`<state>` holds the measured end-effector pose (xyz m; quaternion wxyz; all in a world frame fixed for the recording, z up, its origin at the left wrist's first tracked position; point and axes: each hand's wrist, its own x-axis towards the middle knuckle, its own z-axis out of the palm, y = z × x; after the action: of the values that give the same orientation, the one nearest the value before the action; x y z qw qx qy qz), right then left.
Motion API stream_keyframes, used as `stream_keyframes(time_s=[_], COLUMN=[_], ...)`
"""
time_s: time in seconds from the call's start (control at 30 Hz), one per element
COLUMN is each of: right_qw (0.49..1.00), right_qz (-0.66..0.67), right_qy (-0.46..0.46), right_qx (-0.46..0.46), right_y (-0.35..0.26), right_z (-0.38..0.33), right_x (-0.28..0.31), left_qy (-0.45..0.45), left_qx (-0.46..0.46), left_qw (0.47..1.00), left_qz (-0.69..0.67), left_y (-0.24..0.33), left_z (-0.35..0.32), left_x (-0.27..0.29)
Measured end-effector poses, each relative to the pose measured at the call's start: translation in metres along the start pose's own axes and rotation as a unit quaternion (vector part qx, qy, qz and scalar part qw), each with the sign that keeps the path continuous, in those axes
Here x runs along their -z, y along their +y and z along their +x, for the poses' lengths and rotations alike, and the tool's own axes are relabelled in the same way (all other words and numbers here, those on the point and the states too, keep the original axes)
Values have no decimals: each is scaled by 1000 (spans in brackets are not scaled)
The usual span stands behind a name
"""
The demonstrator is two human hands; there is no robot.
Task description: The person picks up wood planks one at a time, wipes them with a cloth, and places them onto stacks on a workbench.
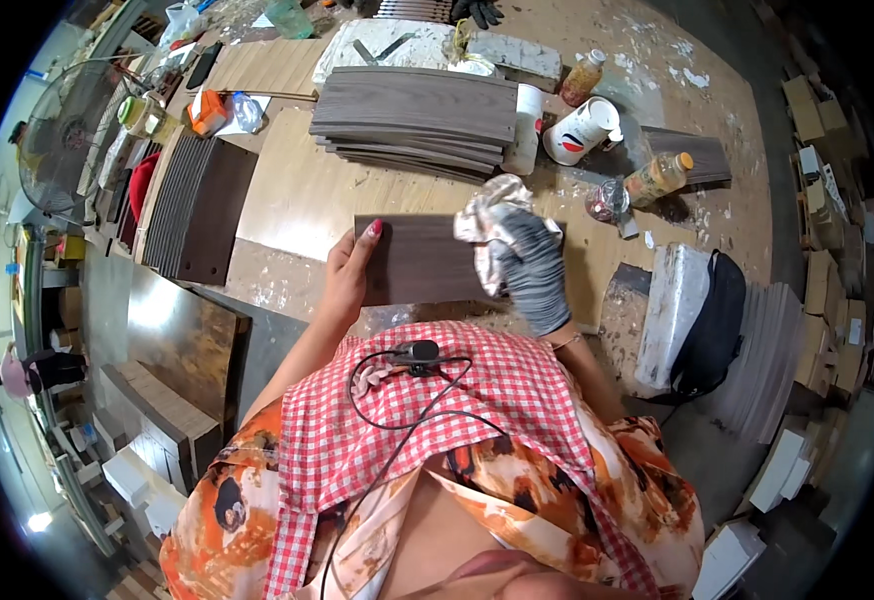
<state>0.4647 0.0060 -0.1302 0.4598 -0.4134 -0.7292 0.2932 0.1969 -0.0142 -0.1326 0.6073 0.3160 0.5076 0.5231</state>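
A dark brown wood-grain board (412,262) lies flat on the worktable in front of me. My left hand (349,262), bare with painted nails, grips its left end, thumb on top and the other fingers out of sight below the edge. My right hand (529,265) wears a grey striped glove and presses a crumpled whitish cloth (494,215) onto the board's right part. Just beyond the board, a stack of similar grey-brown boards (412,105) rests on the table. To the left, more dark boards (189,205) stand in a tight row.
Right of the stack are a white canister (579,135), a bottle with reddish contents (583,78) and an orange-capped bottle (660,178). A white block with a black bag (707,325) sits at the right edge. An orange box (207,112) and a fan (72,138) are at the left.
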Motion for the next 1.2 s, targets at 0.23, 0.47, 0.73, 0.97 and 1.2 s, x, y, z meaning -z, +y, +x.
stream_keyframes(time_s=[0.23,0.47,0.73,0.97,1.2], right_qw=[979,954,981,967,973], right_qz=[-48,-192,-104,-184,-148], right_qy=[-37,-123,-131,-143,-55], right_qx=[-197,-195,-99,-105,-165], right_y=[84,97,102,87,107], right_z=[-57,-30,2,15,-27], right_x=[9,-1,-82,-115,-14], left_qy=[-12,-23,-27,-26,-21], left_qx=[161,50,68,57,61], left_qw=[985,989,987,988,989], left_qz=[58,135,141,139,131], left_y=[-58,-94,-89,-95,-96], left_z=[16,35,35,37,30], left_x=[29,30,27,32,29])
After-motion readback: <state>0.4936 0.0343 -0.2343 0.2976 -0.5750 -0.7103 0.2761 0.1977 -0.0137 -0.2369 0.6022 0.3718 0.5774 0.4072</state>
